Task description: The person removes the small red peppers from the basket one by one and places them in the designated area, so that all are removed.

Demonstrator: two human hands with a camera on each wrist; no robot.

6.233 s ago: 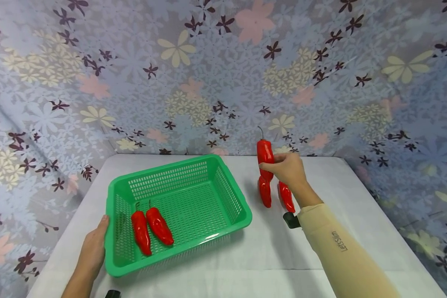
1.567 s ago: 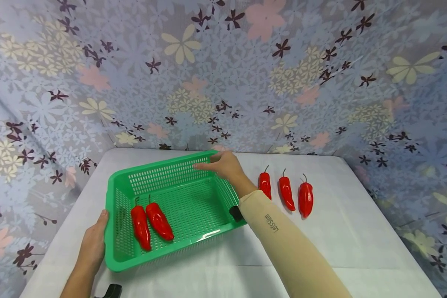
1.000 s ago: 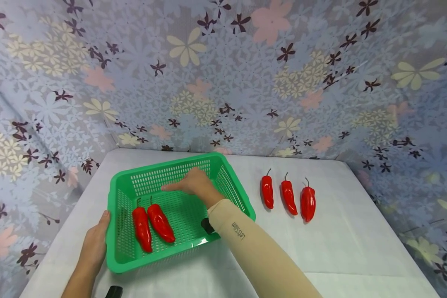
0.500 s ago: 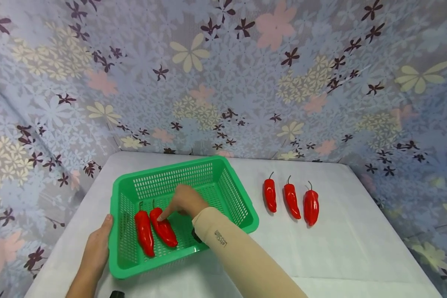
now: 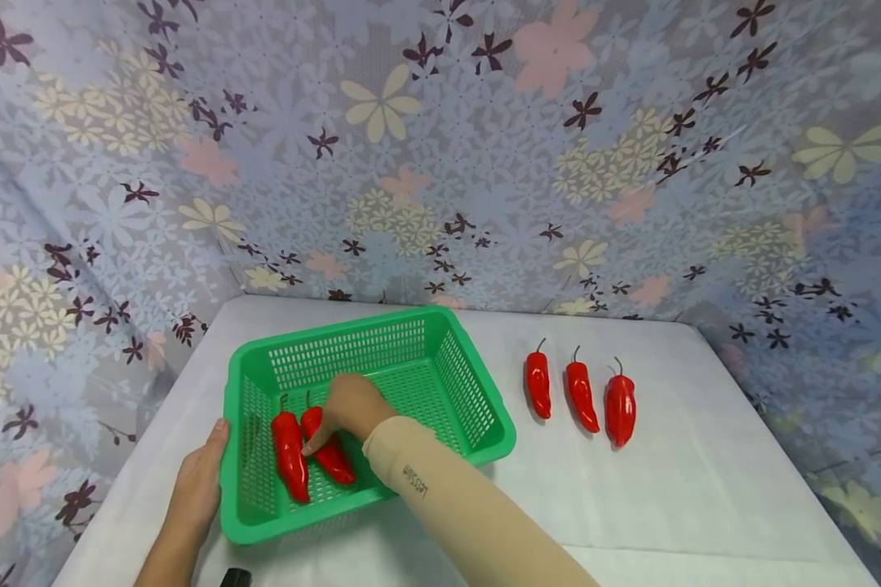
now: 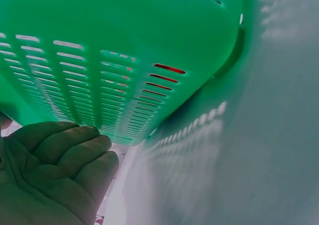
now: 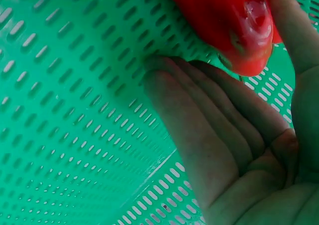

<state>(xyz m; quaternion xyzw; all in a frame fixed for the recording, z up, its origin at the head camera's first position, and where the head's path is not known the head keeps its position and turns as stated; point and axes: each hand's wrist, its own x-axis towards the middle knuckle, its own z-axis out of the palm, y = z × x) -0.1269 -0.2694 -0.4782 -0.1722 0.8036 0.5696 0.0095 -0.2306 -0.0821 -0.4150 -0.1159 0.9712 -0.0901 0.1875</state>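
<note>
A green plastic basket (image 5: 440, 408) stands on the table with two red chili peppers in its left part. My left hand (image 5: 194, 481) rests against the basket's left outer wall, and the left wrist view shows its fingers (image 6: 79, 152) beside the slotted side. Inside the basket, my right hand (image 5: 352, 408) straddles the inner pepper (image 5: 334, 463). Its thumb lies between that pepper and the outer pepper (image 5: 290, 461). In the right wrist view the fingers (image 7: 199, 120) stretch loosely near the red pepper (image 7: 229, 25), not closed round it.
On the white table (image 5: 675, 481), right of the basket, three more red peppers lie in a row: a left one (image 5: 538, 385), a middle one (image 5: 582, 398) and a wider right one (image 5: 620, 412). A flowered cloth wall (image 5: 440, 163) closes off the back and sides.
Earlier my right hand held up a pepper over the table; that side now has three lying in a row. The hand has moved left and down into the basket. My left hand stays at the wall.
</note>
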